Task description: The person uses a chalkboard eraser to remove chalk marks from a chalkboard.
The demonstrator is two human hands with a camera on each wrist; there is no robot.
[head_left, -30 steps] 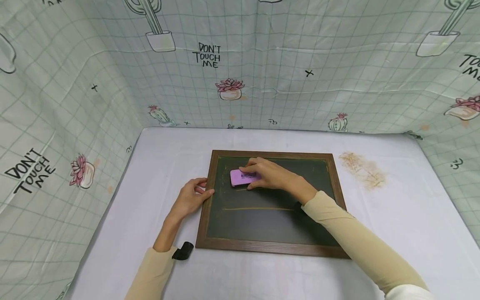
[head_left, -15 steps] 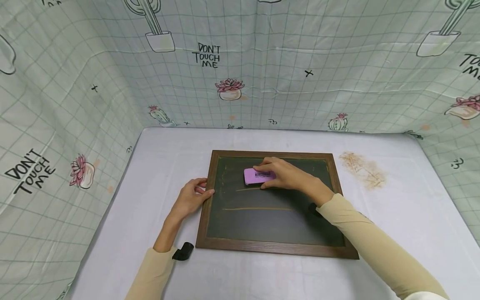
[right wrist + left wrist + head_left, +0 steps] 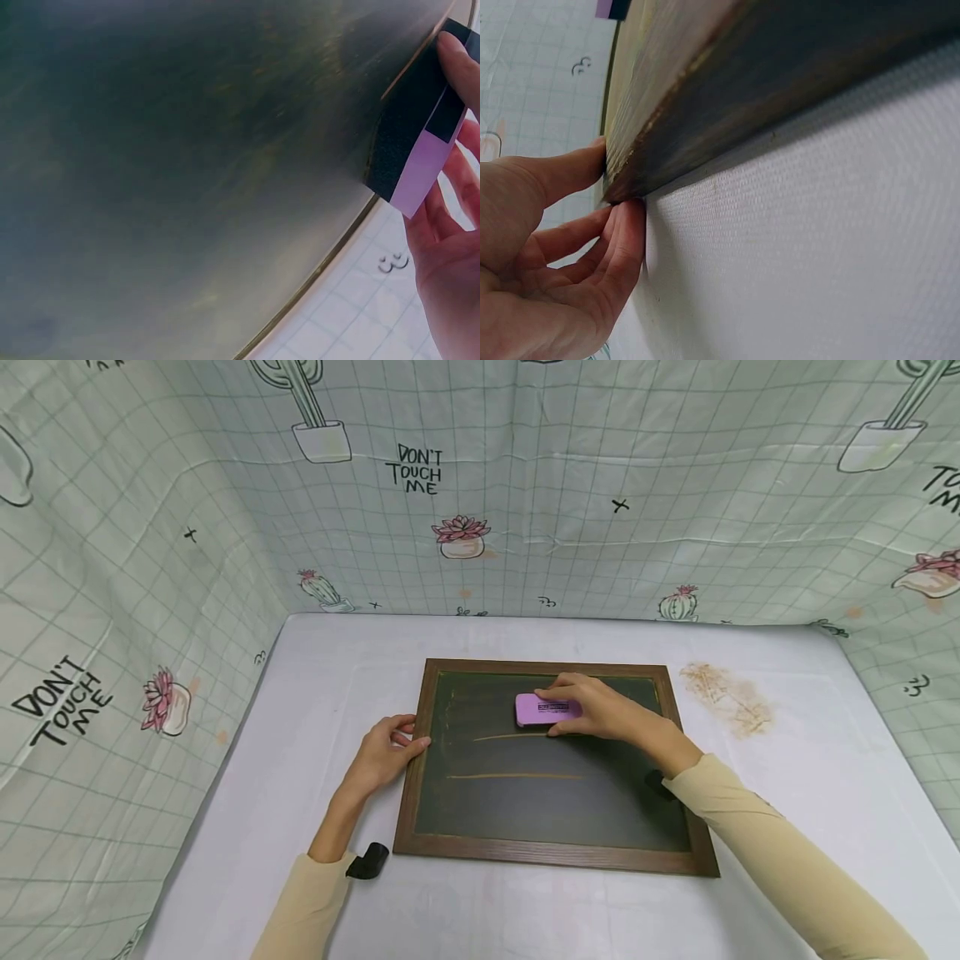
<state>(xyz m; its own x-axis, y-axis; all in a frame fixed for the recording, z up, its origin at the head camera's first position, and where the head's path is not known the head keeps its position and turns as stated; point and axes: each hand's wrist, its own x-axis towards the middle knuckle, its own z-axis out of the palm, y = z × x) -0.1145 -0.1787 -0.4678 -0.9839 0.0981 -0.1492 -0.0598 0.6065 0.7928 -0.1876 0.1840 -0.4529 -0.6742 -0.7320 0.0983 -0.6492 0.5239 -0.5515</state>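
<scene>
A framed green chalkboard [image 3: 517, 814] lies flat on the white-covered table. My right hand [image 3: 600, 710] grips a purple eraser [image 3: 531, 710] with a dark felt underside, thumb on one long side and fingers on the other. The eraser sits against the board's upper middle. Two yellow chalk lines [image 3: 517, 776] run across the board, the upper one passing just below the eraser. At the board's left edge, my left hand [image 3: 378, 756] pinches the wooden frame [image 3: 634, 150], thumb on its top face and fingertips at its lower side.
A brown smudge [image 3: 726, 697] marks the white tablecloth [image 3: 795, 793] right of the board. Black wrist devices [image 3: 368, 861] show at both sleeves. Behind and at the sides hangs a grid-patterned curtain [image 3: 555, 510] printed with cacti and lettering.
My right hand has slid the eraser rightward along the board's upper part, exposing more of the upper chalk line. My left hand stays at the frame.
</scene>
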